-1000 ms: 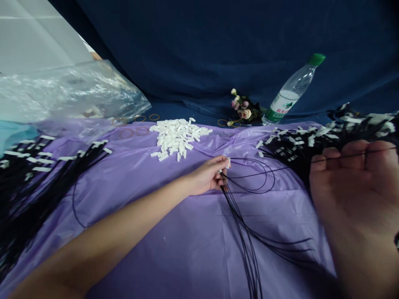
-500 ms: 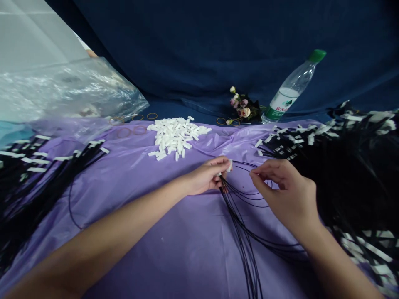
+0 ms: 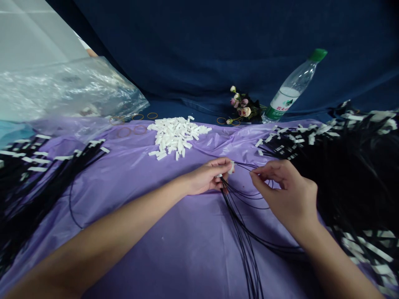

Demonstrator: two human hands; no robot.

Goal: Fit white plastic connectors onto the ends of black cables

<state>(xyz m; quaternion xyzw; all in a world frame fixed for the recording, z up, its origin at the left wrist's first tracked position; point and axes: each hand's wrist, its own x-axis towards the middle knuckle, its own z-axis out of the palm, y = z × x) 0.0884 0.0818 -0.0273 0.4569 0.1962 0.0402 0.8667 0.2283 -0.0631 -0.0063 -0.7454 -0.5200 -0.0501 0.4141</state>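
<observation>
My left hand (image 3: 210,176) is closed on a small white connector housing (image 3: 231,167), pinched between thumb and fingers. A second white connector end (image 3: 219,176) shows lower in the same hand, and a bundle of thin black wires (image 3: 238,224) hangs from it toward the front. My right hand (image 3: 285,191) pinches one thin black wire (image 3: 245,167) between thumb and forefinger, just right of the housing. That wire's tip reaches the housing; whether it sits inside is too small to tell. More black wires curve behind my right hand.
A heap of white connector housings (image 3: 176,135) lies on the purple sheet (image 3: 187,245). Bundles of black wires with white ends lie left (image 3: 46,187) and right (image 3: 352,178). Behind are a plastic bottle (image 3: 285,97), artificial flowers (image 3: 243,109), rubber bands (image 3: 137,117) and a clear plastic bag (image 3: 71,95).
The wire in my right hand has closed the small gap to the white housing, where its tip was free before. My left hand has shifted very slightly right.
</observation>
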